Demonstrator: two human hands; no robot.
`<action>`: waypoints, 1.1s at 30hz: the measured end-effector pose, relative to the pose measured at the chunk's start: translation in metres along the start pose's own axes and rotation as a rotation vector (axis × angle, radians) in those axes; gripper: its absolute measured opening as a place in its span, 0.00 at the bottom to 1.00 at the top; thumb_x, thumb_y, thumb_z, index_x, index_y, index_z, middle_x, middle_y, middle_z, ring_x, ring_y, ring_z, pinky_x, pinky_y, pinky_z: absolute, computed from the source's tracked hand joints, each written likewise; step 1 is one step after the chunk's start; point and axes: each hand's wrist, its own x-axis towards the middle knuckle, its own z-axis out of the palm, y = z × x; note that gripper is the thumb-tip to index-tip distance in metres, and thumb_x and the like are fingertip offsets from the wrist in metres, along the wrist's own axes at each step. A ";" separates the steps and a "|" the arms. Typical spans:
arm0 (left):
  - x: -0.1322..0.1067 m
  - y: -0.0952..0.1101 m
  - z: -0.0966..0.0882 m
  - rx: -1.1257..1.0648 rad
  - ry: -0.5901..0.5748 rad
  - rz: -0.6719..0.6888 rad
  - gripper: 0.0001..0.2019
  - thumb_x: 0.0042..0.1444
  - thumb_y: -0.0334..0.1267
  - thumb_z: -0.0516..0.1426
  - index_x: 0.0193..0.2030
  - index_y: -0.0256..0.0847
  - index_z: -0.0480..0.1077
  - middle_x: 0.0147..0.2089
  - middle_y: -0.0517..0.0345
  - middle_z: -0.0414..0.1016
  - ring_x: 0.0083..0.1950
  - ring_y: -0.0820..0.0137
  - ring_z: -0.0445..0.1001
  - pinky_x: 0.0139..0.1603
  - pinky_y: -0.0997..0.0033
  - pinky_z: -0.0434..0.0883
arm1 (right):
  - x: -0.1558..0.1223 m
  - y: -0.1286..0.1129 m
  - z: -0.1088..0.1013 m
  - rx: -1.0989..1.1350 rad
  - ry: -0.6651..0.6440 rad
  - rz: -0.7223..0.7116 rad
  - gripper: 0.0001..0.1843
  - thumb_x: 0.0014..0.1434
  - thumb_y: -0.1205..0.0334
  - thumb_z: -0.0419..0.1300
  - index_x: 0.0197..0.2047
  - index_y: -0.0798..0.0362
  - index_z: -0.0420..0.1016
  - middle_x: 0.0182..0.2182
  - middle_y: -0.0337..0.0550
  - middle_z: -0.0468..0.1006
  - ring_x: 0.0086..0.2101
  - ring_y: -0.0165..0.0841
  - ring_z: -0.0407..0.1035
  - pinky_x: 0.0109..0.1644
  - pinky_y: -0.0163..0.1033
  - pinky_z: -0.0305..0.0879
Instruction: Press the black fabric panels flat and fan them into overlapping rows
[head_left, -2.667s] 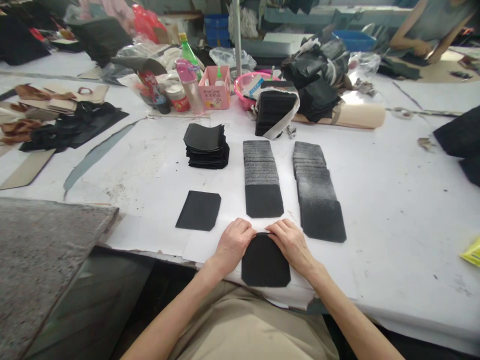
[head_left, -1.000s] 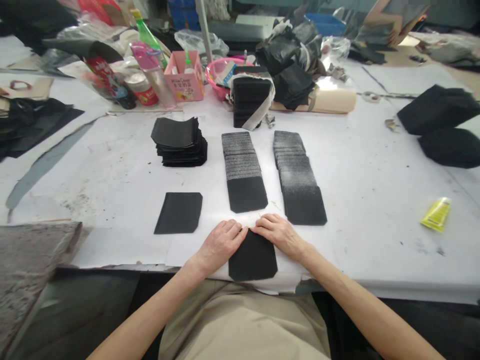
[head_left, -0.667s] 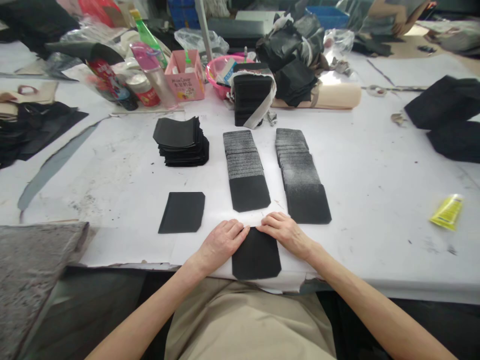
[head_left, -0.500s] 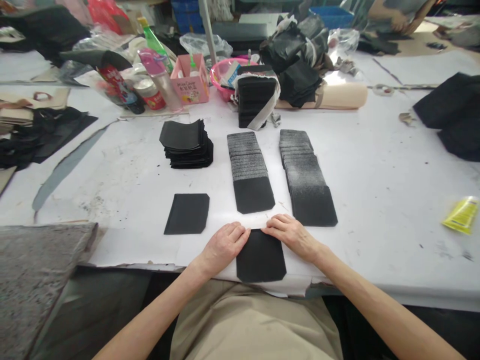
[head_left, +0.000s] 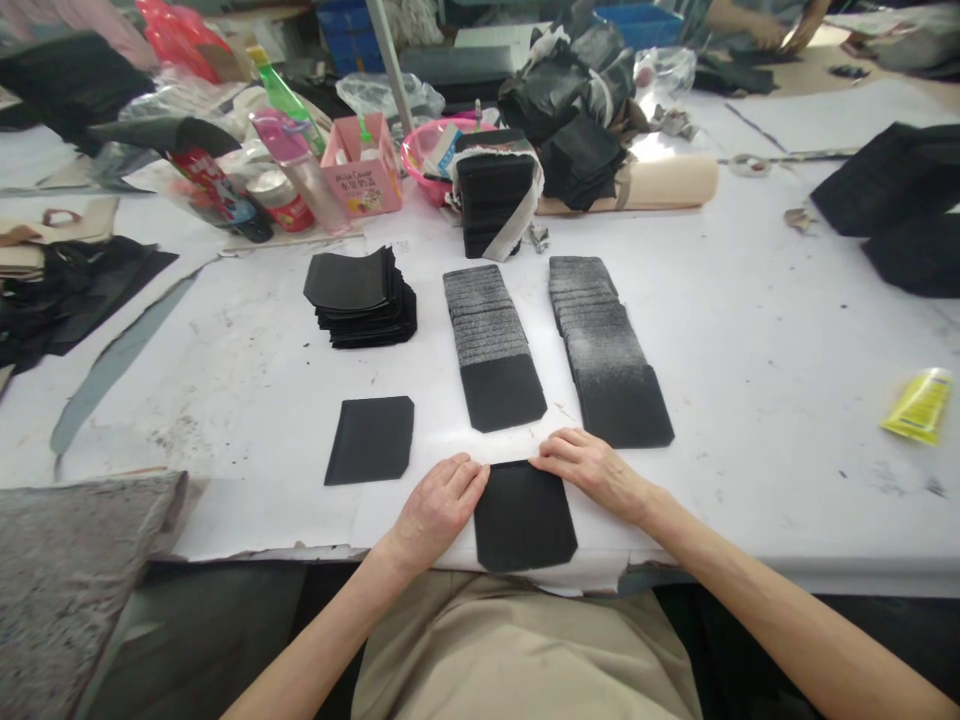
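A black leather-like piece [head_left: 526, 520] with cut lower corners lies flat at the table's front edge. My left hand [head_left: 444, 500] pinches its far left corner, fingers closed together. At the far right corner, my right hand [head_left: 589, 468] grips the same edge between thumb and fingers. Just beyond lies an overlapped row of black pieces [head_left: 501, 390] with grey fuzzy edges, and a second such row [head_left: 626, 405] to its right. A single black piece [head_left: 370, 440] rests left of my left hand. Behind it stands a stack of black pieces [head_left: 349, 280].
At the back are a pink box [head_left: 364, 175], a pink basin [head_left: 424, 165], a strapped black bundle [head_left: 495, 190] and a beige roll [head_left: 667, 187]. A yellow tube packet [head_left: 919, 405] lies right. Another person's hands [head_left: 780, 30] show at the far right back.
The view has shifted slightly. My left hand has slid a little outward along the piece's far edge; my right hand keeps nearly the same place at its corner.
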 end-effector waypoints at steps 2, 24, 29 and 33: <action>-0.003 0.000 -0.001 0.000 0.000 -0.003 0.12 0.64 0.24 0.50 0.51 0.30 0.69 0.48 0.43 0.74 0.51 0.59 0.73 0.53 0.56 0.76 | -0.003 0.000 0.000 0.003 0.000 0.010 0.15 0.70 0.68 0.48 0.53 0.54 0.72 0.43 0.47 0.75 0.45 0.35 0.67 0.50 0.44 0.70; -0.004 -0.002 -0.015 -0.003 -0.060 -0.076 0.10 0.64 0.25 0.49 0.47 0.32 0.70 0.50 0.43 0.73 0.54 0.58 0.71 0.54 0.55 0.73 | -0.026 -0.008 -0.008 0.173 0.065 0.218 0.16 0.69 0.68 0.49 0.56 0.49 0.70 0.47 0.47 0.73 0.48 0.35 0.66 0.53 0.45 0.71; 0.024 0.012 -0.015 0.006 -0.115 -0.041 0.13 0.65 0.27 0.49 0.55 0.34 0.66 0.49 0.46 0.73 0.51 0.60 0.71 0.52 0.58 0.71 | -0.025 -0.009 -0.006 0.140 0.096 0.199 0.16 0.68 0.69 0.50 0.54 0.48 0.71 0.46 0.46 0.74 0.48 0.36 0.68 0.52 0.45 0.71; 0.039 0.023 -0.006 0.050 -0.263 0.002 0.18 0.65 0.28 0.50 0.61 0.34 0.60 0.48 0.48 0.71 0.47 0.62 0.71 0.48 0.61 0.70 | -0.027 -0.008 -0.003 0.135 0.115 0.225 0.16 0.68 0.68 0.51 0.55 0.48 0.71 0.46 0.46 0.74 0.48 0.36 0.67 0.52 0.45 0.71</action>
